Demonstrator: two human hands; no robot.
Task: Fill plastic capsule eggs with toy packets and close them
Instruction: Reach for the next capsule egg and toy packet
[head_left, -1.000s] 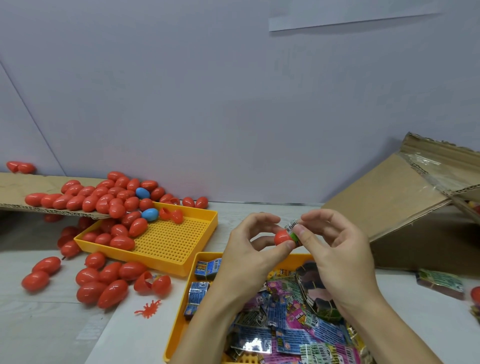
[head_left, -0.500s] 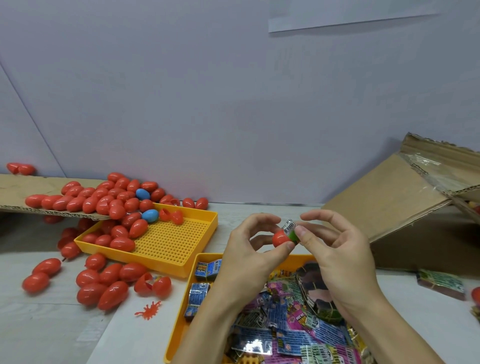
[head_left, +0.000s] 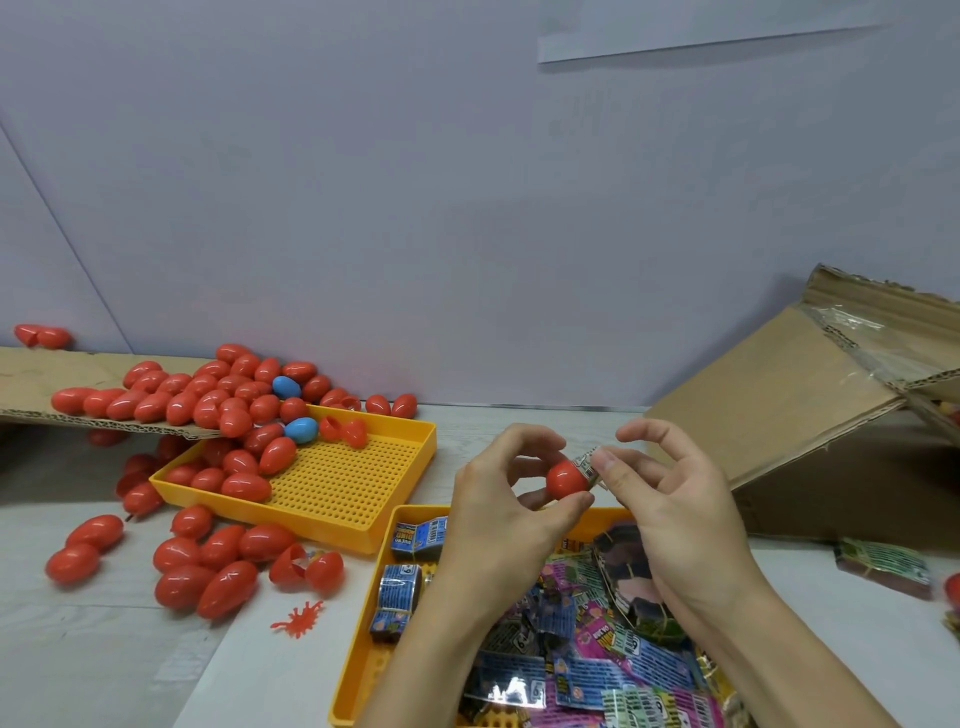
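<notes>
Above the near tray (head_left: 363, 649), the left hand (head_left: 498, 525) pinches 1 red egg half (head_left: 566, 479) while the right hand (head_left: 670, 519) pinches the toy packet (head_left: 589, 462) at its mouth; poorly tucked, the packet could jam closing.

Left hand (head_left: 498, 519) grips red egg half (head_left: 567, 479) — right hand (head_left: 670, 514) pinches folded packet (head_left: 589, 462) at its mouth, above the packet tray (head_left: 358, 670).

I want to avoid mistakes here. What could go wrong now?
The toy packet sticks out of the red egg half; closing may pinch it, so the egg stays open. The left hand holds the half only by its fingertips, so the right hand pushing could knock it from that grip.
</notes>
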